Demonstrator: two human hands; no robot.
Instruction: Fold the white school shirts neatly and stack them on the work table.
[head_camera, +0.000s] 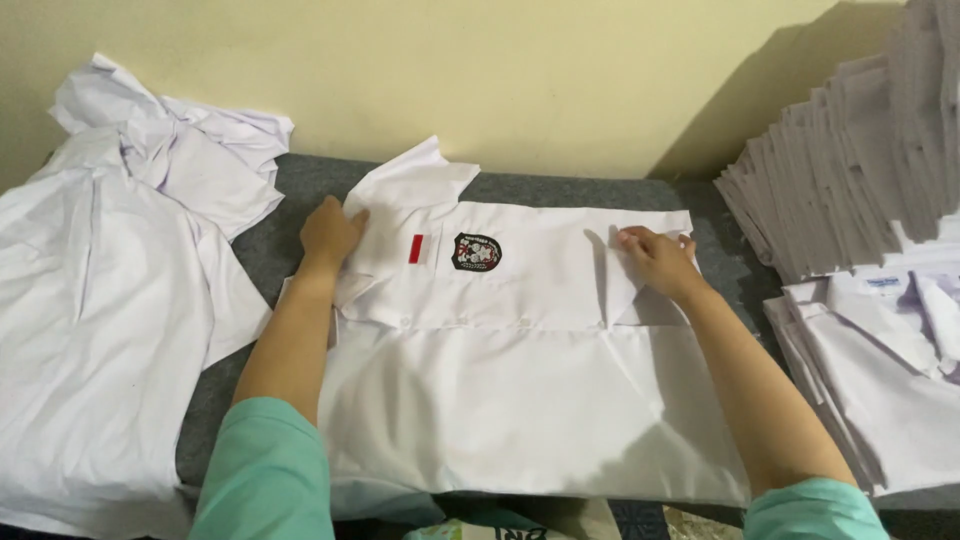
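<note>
Sleeves: two mint-green short sleeves (265, 465) sit at the bottom edge, one on each of the person's bare forearms.
Shirt: a white button-up shirt (500, 400) lies flat on the grey padded table (255, 250), in the middle of the view, lying sideways with its collar to the left and its lower body spread toward the person.
Button line: a row of small buttons (465, 322) runs left to right across the shirt's middle.
Left hand: the left hand (330, 235) rests on the shirt's collar end, fingers loosely curled and pressing the cloth down beside the raised collar (415, 180).
Right hand: the right hand (655, 260) lies on the shirt's far right part, fingertips pinching a folded flap of white cloth.
Markings: a small red patch (415, 248) and a dark shield-shaped badge (476, 252) sit on the chest between the two hands.
Left pile: loose, crumpled white shirts (110, 280) lie heaped at the left, just beside the left forearm.
Right stack: a tall stack of folded white shirts (860, 160) stands at the right, with more folded ones (880, 380) lower down near the right forearm.
Wall: a pale yellow wall (500, 70) rises behind the table.
</note>
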